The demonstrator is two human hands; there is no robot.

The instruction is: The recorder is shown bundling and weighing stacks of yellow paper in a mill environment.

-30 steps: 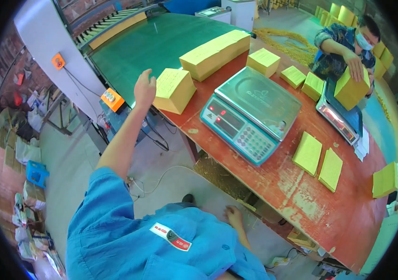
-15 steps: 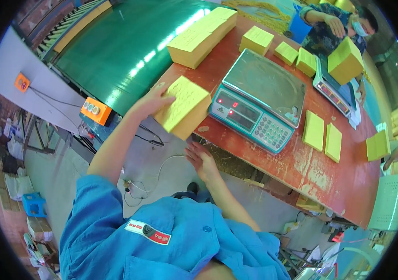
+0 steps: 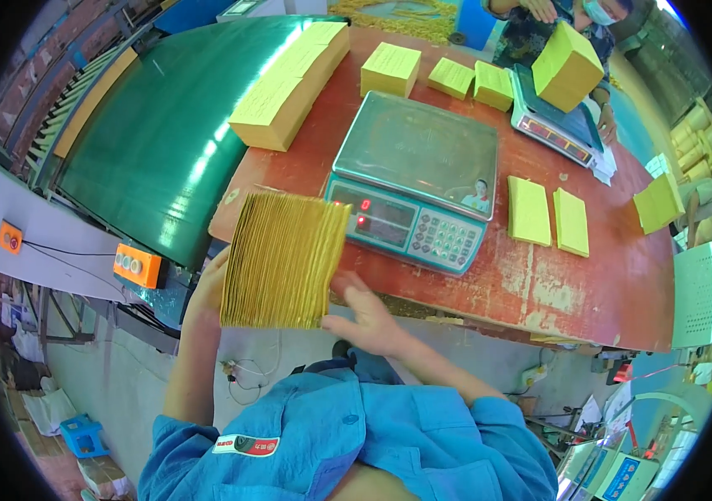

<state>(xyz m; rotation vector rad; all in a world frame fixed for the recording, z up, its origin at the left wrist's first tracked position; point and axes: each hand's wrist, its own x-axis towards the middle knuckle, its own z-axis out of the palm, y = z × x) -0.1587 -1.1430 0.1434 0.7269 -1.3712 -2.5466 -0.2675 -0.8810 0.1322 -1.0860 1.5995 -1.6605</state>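
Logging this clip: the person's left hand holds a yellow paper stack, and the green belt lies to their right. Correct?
Not the side: the head view shows the green belt to the person's left. The left hand does hold a yellow paper stack.

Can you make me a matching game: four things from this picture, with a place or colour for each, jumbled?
Things
1. nearest paper stack
2. belt
3. three-button box
4. nearest scale

Places or colours
A. on the red table
B. orange
C. between the left hand and right hand
D. green

Right pairs: 1-C, 2-D, 3-B, 4-A
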